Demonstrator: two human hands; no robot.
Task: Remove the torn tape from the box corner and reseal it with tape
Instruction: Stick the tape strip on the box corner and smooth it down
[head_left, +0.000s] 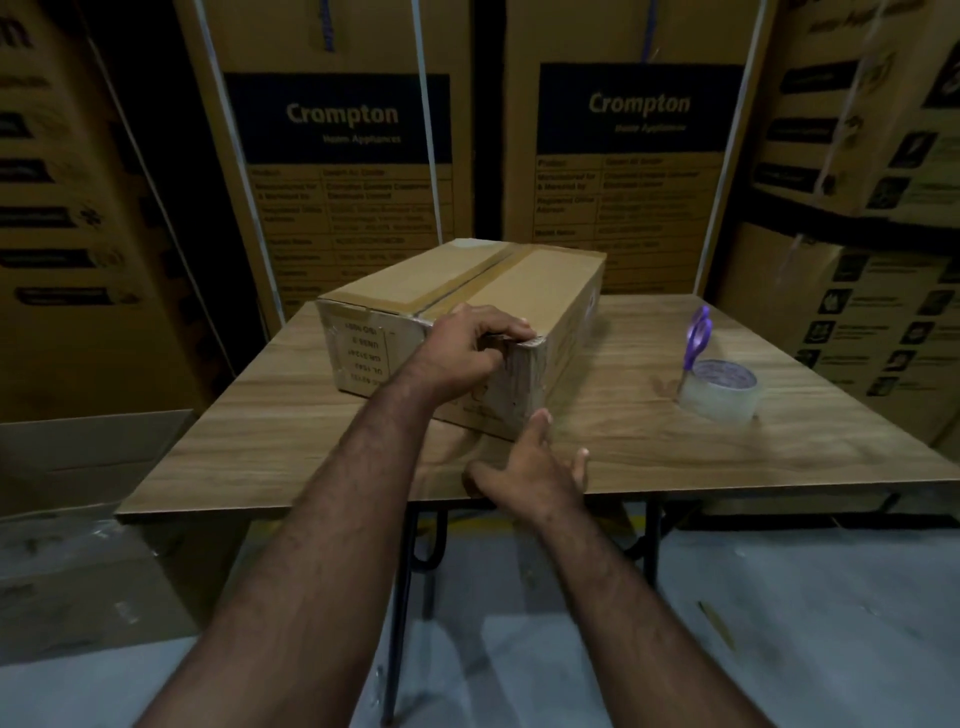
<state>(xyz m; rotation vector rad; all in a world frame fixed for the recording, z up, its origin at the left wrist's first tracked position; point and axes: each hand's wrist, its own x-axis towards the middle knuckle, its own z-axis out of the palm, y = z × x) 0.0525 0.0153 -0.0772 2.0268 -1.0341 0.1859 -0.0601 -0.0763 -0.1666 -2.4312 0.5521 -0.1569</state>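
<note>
Two hands at work on one box (467, 312), which lies skewed on the table (649, 452), its near corner pointing toward 6 o'clock. Left hand (465, 351) is curled over the top edge of that corner, fingertips (511, 332) hooked on the rim where the torn tape (524, 344) shows as a ragged pale strip; judged a pinch on the tape end, though the exact contact is too blurred to confirm. Right hand (535, 470) is spread loose, nothing in it, resting low at the foot of the corner, at 5 o'clock from the left hand, one finger touching the cardboard; likely placed there to brace the box against the pull

Corner face below the rim looks scuffed and whitish, consistent with worn tape residue. Brown tape along the top seam appears intact

Supplies: clear tape roll (719, 389) lies flat at 3 o'clock from the box, well apart from it. Purple-handled scissors (696, 338) stand in or lean against the roll at its 11 o'clock edge; which one cannot be told. Both sit on the right-hand side, presumably kept within reach for resealing

Status, judged: removal step under way, resealing not yet begun. Risk: pulling too steeply may strip the cardboard surface or slide the box, so the bracing hand matters

Surroundings: stacked printed cartons (343, 156) behind the table at 12 o'clock
</note>
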